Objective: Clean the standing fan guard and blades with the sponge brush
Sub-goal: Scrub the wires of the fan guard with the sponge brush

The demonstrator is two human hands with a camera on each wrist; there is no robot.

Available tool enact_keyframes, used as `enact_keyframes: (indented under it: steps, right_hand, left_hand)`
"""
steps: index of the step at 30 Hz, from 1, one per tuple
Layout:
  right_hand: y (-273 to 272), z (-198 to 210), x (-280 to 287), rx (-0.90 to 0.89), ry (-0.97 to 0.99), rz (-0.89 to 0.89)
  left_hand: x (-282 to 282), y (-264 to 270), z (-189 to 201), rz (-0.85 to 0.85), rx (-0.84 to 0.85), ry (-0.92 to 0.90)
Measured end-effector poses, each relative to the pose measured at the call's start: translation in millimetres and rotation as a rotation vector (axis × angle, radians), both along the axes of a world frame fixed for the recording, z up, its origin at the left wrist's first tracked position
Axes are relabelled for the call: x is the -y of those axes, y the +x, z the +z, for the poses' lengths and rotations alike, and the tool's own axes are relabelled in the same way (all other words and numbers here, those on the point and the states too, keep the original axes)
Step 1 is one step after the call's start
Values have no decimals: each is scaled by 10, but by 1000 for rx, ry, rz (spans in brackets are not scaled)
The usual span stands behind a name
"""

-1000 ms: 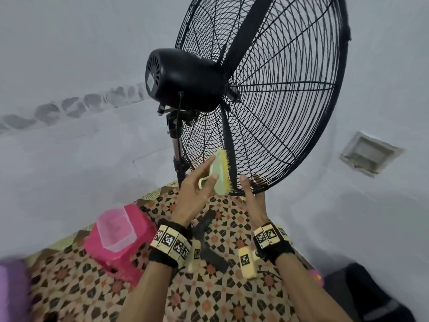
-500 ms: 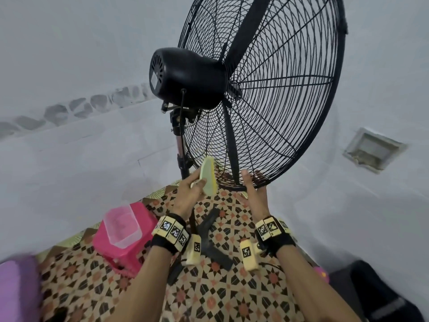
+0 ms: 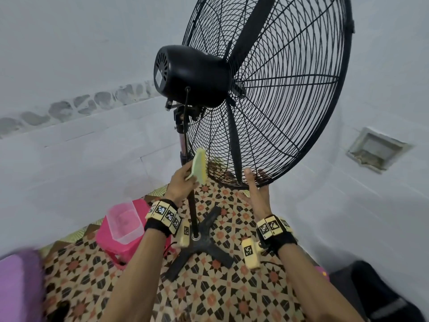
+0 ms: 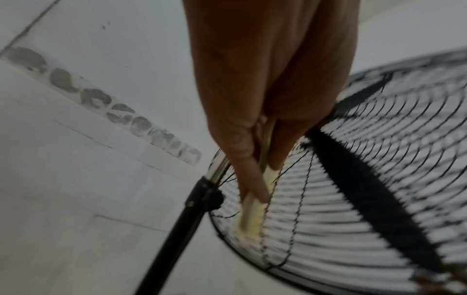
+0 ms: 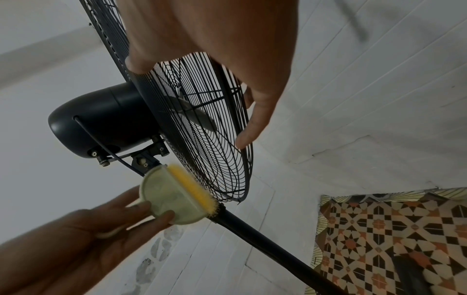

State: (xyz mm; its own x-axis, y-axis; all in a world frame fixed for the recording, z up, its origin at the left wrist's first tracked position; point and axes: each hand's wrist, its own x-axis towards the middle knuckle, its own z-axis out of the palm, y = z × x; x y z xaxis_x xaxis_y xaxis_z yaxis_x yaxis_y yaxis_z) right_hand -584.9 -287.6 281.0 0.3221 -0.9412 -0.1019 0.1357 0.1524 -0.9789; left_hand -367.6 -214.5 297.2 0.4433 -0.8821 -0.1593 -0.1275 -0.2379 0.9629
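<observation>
A black standing fan fills the head view, its wire guard [image 3: 290,73] tilted and a dark blade [image 3: 235,147] hanging down behind the wires. My left hand [image 3: 182,182] pinches a pale green sponge brush [image 3: 199,167] with yellow bristles. The bristles lie against the guard's lower left edge, beside the pole [image 3: 184,145]. The left wrist view shows my fingers [image 4: 252,185] clamped on the brush [image 4: 250,215] at the guard [image 4: 366,189]. My right hand [image 3: 256,184] grips the guard's bottom rim. In the right wrist view its thumb [image 5: 136,63] and fingers [image 5: 250,127] straddle the guard [image 5: 202,127], above the brush [image 5: 174,197].
The fan's cross-shaped base [image 3: 204,242] stands on a patterned floor mat [image 3: 232,287]. A pink stool [image 3: 111,242] carrying a clear plastic tub [image 3: 125,221] sits to the left. White walls close in behind. A wall vent [image 3: 378,149] and a dark bag [image 3: 376,296] are at the right.
My left hand has swept the brush leftward along the guard's lower part, from near the hanging blade toward the pole. The right hand has kept its hold on the bottom rim.
</observation>
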Motion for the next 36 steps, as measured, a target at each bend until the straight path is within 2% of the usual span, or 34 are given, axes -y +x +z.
enact_keyframes:
  steps: [6,7,9,11,14,15,19,23,25,28,32,36]
  right_hand:
    - [-44,-19,13,-16,4,31]
    - [-52,-9,28,-23,-2,31]
    - [-61,0,50,-12,-10,19]
    - [-68,-12,72,-20,-5,2]
    - [-82,39,30,-48,-7,-9]
    - [-77,63,9,-58,-16,-17]
    - [-82,97,0,-55,-14,-31]
    - [-94,93,17,-55,-22,-7]
    - [-89,85,1,-55,-13,7]
    - [-80,81,-3,-49,10,3]
    - [-85,68,32,-55,27,-17]
    - [-55,56,33,-63,34,-18]
  left_hand:
    - [-103,-346,-123,-106,48,-65]
    - [-152,-412,-130,-161,9,-104]
    - [-271,-495,-123,-252,-175,-180]
    - [-320,-427,-125,-177,-248,-199]
    - [-282,-287,-187,74,-167,-122]
    - [-245,-300,-189,107,-151,-100]
    - [-147,-747,-127,2,67,-107]
    - [-375,-924,-185,-110,45,-262]
    - [-397,-819,-205,-72,54,-220]
    - [-296,-655,-275,33,85,-55]
    - [-155,-581,-371,77,44,-10]
    - [61,-546,-405,201,95,100]
